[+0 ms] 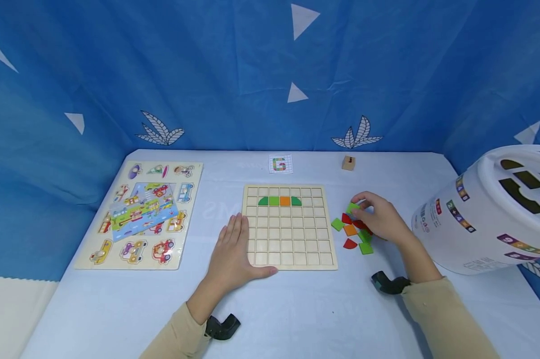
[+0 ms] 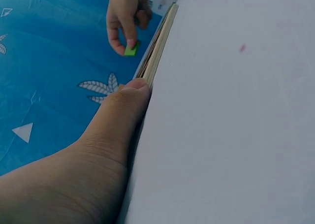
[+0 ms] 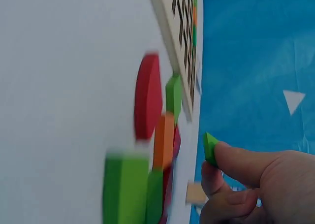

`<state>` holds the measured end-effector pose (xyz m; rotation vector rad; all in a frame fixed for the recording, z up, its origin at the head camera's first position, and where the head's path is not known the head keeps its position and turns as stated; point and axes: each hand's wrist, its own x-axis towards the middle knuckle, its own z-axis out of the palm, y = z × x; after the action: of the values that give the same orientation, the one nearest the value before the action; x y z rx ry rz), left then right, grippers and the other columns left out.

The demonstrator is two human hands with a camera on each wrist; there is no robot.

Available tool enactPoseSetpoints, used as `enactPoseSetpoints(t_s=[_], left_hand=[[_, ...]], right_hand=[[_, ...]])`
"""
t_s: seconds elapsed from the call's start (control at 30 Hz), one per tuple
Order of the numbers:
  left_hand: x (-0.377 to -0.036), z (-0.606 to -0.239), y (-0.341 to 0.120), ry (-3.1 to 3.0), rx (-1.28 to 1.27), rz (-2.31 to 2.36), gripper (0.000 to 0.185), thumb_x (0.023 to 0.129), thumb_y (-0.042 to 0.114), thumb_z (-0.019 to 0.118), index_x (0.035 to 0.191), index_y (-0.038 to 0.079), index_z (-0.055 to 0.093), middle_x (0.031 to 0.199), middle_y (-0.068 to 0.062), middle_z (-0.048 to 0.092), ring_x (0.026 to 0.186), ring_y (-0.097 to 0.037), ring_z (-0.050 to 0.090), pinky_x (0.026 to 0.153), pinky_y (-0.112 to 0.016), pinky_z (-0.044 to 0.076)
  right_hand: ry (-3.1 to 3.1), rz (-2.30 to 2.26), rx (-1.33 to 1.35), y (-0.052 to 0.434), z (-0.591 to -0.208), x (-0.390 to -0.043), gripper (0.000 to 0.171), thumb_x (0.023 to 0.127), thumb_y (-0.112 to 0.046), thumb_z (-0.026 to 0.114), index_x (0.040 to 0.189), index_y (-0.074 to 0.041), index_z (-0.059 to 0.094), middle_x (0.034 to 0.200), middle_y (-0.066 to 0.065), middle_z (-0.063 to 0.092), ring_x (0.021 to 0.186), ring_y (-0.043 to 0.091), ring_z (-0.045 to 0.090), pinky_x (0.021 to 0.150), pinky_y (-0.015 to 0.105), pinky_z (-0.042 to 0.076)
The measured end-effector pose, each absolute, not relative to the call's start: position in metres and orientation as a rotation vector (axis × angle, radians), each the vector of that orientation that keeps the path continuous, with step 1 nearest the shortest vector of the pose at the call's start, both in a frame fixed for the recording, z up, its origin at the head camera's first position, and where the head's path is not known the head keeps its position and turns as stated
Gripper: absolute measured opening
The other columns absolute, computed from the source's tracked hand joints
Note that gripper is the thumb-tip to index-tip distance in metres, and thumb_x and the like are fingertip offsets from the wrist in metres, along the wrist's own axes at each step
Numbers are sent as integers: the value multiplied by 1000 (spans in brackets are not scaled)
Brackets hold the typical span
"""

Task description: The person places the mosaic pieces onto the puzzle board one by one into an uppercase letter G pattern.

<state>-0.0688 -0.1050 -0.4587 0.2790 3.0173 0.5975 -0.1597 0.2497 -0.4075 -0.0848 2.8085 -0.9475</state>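
A wooden grid board (image 1: pixel 292 244) lies on the table. In its second row sit a dark green rounded piece (image 1: pixel 263 201), a light green square (image 1: pixel 274 201), an orange square (image 1: pixel 285 201) and another dark green rounded piece (image 1: pixel 296 201). My left hand (image 1: pixel 231 259) rests with straight fingers along the board's left side, its thumb at the near edge. Above a loose pile to the right, my right hand (image 1: pixel 383 218) pinches a green tile (image 3: pixel 210 150) between thumb and fingers. That pile includes a red piece (image 1: pixel 350 244), an orange square (image 1: pixel 350 230) and several green squares (image 1: pixel 366 248).
A small card (image 1: pixel 281 164) with a coloured G pattern lies behind the board, a wooden cube (image 1: pixel 348 163) to its right. A white bucket (image 1: pixel 449 224) stands at the right. On the left is a vehicle puzzle board (image 1: pixel 83 249) with picture cards (image 1: pixel 140 219) on top.
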Motion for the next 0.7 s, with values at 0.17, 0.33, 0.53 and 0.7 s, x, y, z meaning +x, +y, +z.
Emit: enactPoseSetpoints(t_s=[0.17, 0.33, 0.53, 0.7], left_hand=[[-69, -459, -105, 3015, 276, 611, 145, 60, 89, 65, 158, -1, 8, 167, -16, 6, 156, -29, 3, 126, -47, 10], [-69, -461, -106, 3022, 295, 615, 145, 60, 89, 64, 158, -1, 7, 167, -17, 6, 156, -29, 3, 126, -47, 11], [-69, -462, -109, 3037, 350, 590, 142, 62, 87, 64, 158, -1, 8, 167, -17, 7, 156, -29, 4, 126, -46, 12], [-69, -462, -111, 3034, 355, 579, 141, 63, 88, 62, 158, -1, 6, 167, -17, 5, 156, -28, 3, 126, -46, 12]], right_hand=[[2786, -1016, -264, 212, -410, -169, 24, 96, -21, 66, 119, -16, 62, 106, 13, 65, 93, 28, 57, 66, 28, 50], [2715, -1077, -371, 167, -413, -176, 22, 96, -22, 66, 118, -19, 64, 102, 8, 65, 92, 26, 56, 71, 32, 46], [2631, -1137, -469, 125, -420, -185, 22, 95, -22, 68, 117, -19, 67, 101, 5, 66, 93, 22, 57, 79, 35, 47], [2612, -1152, -526, 99, -423, -187, 20, 94, -22, 68, 114, -19, 69, 93, 0, 65, 84, 18, 57, 76, 33, 48]])
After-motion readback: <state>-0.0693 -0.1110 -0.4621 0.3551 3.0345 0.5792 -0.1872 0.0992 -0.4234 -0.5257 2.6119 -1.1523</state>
